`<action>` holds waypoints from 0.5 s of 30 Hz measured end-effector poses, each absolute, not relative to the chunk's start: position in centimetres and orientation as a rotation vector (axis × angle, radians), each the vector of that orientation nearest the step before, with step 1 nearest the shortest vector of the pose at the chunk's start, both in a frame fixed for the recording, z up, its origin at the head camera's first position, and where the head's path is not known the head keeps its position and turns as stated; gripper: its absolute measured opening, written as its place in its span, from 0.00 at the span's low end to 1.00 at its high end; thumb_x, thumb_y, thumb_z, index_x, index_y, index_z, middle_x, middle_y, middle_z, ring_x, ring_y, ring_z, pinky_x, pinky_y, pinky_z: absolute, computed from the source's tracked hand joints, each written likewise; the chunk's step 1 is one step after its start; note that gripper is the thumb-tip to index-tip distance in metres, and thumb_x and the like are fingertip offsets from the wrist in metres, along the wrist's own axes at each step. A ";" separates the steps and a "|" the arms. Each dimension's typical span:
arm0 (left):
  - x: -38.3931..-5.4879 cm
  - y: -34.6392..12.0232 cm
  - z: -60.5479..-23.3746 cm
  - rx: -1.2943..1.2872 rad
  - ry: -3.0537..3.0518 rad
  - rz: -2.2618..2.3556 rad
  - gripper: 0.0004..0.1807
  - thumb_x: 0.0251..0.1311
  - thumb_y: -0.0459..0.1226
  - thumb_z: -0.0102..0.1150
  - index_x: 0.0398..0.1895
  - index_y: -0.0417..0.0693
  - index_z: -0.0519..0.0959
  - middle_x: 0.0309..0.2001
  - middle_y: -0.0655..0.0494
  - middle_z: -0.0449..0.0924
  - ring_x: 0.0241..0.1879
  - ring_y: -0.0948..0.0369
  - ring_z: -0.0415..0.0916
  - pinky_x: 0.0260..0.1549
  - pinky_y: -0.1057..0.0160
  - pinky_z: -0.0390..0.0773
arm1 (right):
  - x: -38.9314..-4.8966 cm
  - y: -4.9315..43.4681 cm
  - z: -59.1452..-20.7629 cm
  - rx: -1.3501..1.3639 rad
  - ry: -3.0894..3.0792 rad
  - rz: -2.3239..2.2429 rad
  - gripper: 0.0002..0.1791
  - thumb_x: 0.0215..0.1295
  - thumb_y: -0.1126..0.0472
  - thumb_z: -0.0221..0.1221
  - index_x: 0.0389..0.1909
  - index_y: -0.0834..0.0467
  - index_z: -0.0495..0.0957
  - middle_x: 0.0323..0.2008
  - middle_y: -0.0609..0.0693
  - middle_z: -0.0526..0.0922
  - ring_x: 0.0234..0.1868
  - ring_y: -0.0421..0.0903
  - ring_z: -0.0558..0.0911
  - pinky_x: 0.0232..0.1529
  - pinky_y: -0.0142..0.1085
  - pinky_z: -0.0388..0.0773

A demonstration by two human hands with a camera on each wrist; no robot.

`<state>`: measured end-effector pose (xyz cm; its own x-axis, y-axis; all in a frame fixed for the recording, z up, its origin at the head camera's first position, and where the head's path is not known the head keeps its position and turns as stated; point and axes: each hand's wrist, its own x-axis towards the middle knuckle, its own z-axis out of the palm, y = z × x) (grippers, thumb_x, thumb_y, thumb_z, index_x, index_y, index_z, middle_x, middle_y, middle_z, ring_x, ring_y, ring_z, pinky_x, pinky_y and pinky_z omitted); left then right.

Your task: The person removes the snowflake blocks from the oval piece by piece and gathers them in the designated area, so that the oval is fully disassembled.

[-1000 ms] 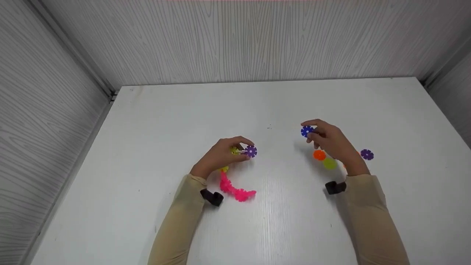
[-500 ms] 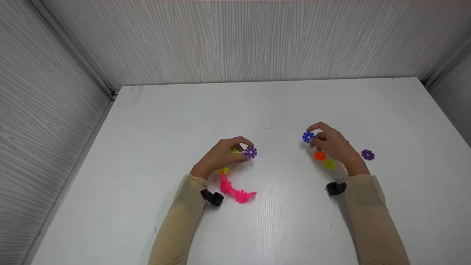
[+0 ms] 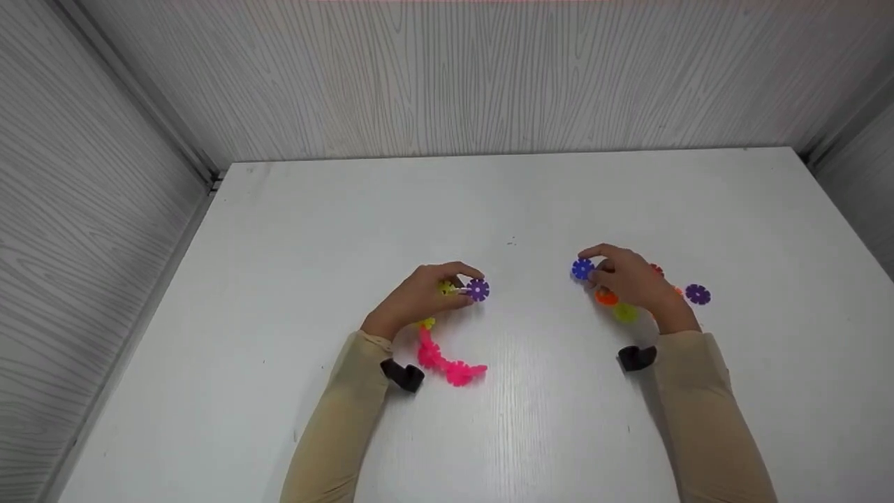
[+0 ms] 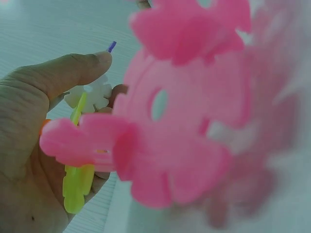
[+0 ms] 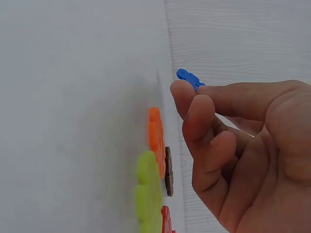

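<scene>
My left hand [image 3: 419,293] grips a curved chain of notched plastic snowflake discs by its upper end. A purple disc [image 3: 478,290] stands at the fingertips, held between thumb and finger. Behind it come a white disc [image 4: 97,94] and yellow discs [image 4: 75,189], partly hidden by the hand. Pink discs [image 3: 459,374] form the lower end, curving toward the right, and look large and close in the left wrist view. Across the table, my right hand [image 3: 628,279] pinches a single blue disc [image 3: 582,269] by its edge; it appears edge-on in the right wrist view.
Loose discs lie beneath and around the right hand: orange [image 3: 606,298], yellow-green [image 3: 626,313], red [image 3: 656,269], dark purple [image 3: 698,294] and dark brown [image 5: 169,172]. A wood-grain panel [image 3: 489,77] rises behind the white table [image 3: 349,209].
My right hand has come down a little toward the near side with the blue disc, uncovering a red disc behind it. The left hand and its chain are almost still.
</scene>
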<state>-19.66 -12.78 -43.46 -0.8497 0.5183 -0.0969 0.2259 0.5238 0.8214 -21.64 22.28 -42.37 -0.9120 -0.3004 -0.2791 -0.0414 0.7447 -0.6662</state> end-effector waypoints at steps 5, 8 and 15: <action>-19.6 -12.8 -43.4 0.635 2.437 1.241 0.18 0.61 0.44 0.62 0.55 0.64 0.78 0.49 0.59 0.81 0.49 0.60 0.74 0.51 0.58 0.76 | -21.6 22.2 -42.3 -0.264 2.574 -0.931 0.22 0.73 0.62 0.48 0.66 0.55 0.66 0.47 0.61 0.80 0.41 0.49 0.77 0.46 0.38 0.77; -19.7 -12.9 -43.5 0.646 2.440 1.233 0.18 0.62 0.43 0.61 0.55 0.64 0.78 0.49 0.59 0.81 0.50 0.59 0.74 0.51 0.58 0.76 | -21.6 22.2 -42.4 -0.250 2.562 -0.915 0.22 0.73 0.61 0.48 0.67 0.54 0.65 0.48 0.61 0.80 0.43 0.50 0.77 0.47 0.38 0.77; -19.7 -12.8 -43.6 0.637 2.441 1.239 0.18 0.62 0.44 0.61 0.56 0.64 0.77 0.49 0.58 0.81 0.50 0.59 0.74 0.51 0.57 0.76 | -21.6 22.3 -42.4 -0.234 2.591 -0.878 0.23 0.72 0.61 0.49 0.67 0.54 0.64 0.48 0.62 0.78 0.41 0.50 0.76 0.42 0.36 0.76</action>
